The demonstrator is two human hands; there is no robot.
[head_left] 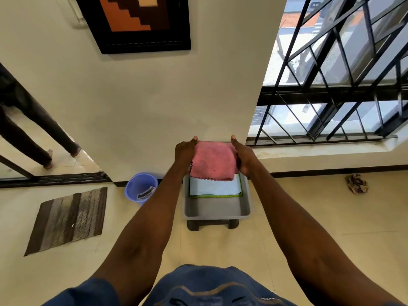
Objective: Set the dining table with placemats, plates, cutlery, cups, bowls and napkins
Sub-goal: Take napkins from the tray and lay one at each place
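Now we hold pink napkin [213,161] just above grey tub [217,212]: left hand [185,152], right hand [243,156] pinch opp. edges. Lift level, leave white cloth [215,188] in tub undisturbed.

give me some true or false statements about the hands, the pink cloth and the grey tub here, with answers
1. Both hands, left hand and right hand, grip the pink cloth. True.
2. The grey tub holds no cloths. False: a white cloth lies in it, over a green-edged one.
3. A blue bucket stands left of the tub. True.
4. The tub sits straight on the floor. False: it rests on a dark stool.
5. The striped mat lies under the tub. False: it lies on the floor, far left.
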